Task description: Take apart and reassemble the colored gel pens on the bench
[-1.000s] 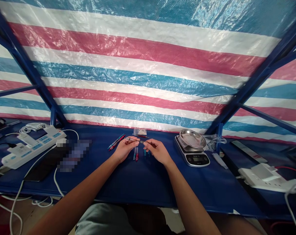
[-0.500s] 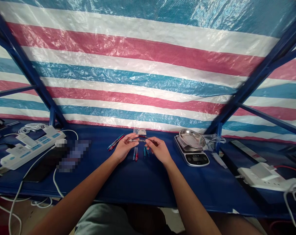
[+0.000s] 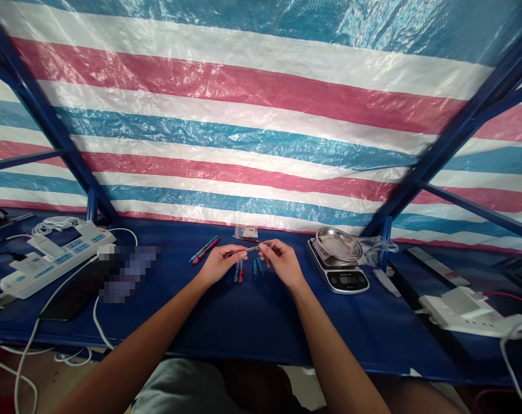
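Note:
My left hand (image 3: 220,263) and my right hand (image 3: 282,263) hold a slim pen with a metal tip (image 3: 253,249) between their fingertips, above the blue cloth-covered table (image 3: 261,322). Just below my hands lie several pen parts, red and blue (image 3: 240,272) on the left and teal (image 3: 257,268) on the right. Two assembled pens, one red and one blue (image 3: 204,250), lie left of my left hand. A small clear bag (image 3: 246,232) lies beyond my hands.
To the right stand a digital scale (image 3: 337,279) with a steel dish (image 3: 338,244) and a plastic bag (image 3: 379,246). To the left are a white power strip (image 3: 56,259), white cables and a black phone (image 3: 73,296). A striped tarp and blue frame stand behind.
The slim pen has tilted, its right end now higher than its left, and it has shifted slightly right between my fingers. My hands stay nearly in place.

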A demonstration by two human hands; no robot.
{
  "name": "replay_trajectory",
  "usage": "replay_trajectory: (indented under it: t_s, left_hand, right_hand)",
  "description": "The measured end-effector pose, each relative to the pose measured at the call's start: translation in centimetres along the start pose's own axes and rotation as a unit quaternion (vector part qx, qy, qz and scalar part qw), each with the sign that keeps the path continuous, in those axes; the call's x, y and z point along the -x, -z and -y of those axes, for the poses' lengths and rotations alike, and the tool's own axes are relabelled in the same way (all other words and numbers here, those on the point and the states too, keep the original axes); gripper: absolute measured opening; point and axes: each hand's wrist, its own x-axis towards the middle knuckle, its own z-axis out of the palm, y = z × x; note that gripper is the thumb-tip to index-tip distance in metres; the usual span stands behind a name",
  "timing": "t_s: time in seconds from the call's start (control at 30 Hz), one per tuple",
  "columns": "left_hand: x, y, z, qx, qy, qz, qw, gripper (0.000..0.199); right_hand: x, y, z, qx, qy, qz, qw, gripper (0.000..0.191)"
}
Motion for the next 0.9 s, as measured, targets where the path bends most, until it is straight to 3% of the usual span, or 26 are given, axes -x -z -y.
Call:
replay_trajectory:
  t_s: [0.13,0.23,0.37,0.47,0.57,0.63,0.73,0.83,0.9]
  left_hand:
    - [0.0,0.4,-0.4,-0.072,-0.037,-0.023,0.996,0.029]
    - [0.0,2.0,-1.2,-0.181,-0.064,-0.106,0.976,0.029]
    - [0.4,6.4,-1.3,-0.349,-0.029,-0.237,0.906,0.031]
    - [1.2,9.5,-0.6,-0.445,0.037,-0.256,0.857,0.030]
    - [2.0,11.1,0.3,-0.498,0.104,-0.253,0.823,0.028]
    - [2.2,11.2,0.6,-0.510,0.120,-0.236,0.819,0.028]
    - [2.2,10.6,0.9,-0.513,0.090,-0.242,0.818,0.031]
    - [2.0,9.2,0.7,-0.501,-0.004,-0.253,0.828,0.034]
    - [1.9,7.6,0.4,-0.468,-0.084,-0.190,0.859,0.032]
  right_hand:
    - [-0.3,-0.1,-0.7,-0.008,-0.016,0.000,1.000,0.044]
    - [-0.5,-0.1,-1.2,-0.019,-0.025,-0.007,0.999,0.052]
    - [-0.6,0.3,-2.0,0.087,-0.024,-0.028,0.996,0.041]
    - [-0.9,0.6,-2.8,0.241,0.043,-0.039,0.969,0.027]
    - [-1.7,0.9,-3.9,0.344,0.104,-0.015,0.933,0.020]
    - [-2.4,1.0,-4.6,0.367,0.127,0.002,0.921,0.021]
    - [-3.4,1.2,-5.7,0.384,0.160,0.024,0.909,0.027]
    - [-4.1,1.2,-6.3,0.396,0.173,0.046,0.901,0.033]
    - [-4.2,1.1,-6.4,0.411,0.166,0.053,0.895,0.032]
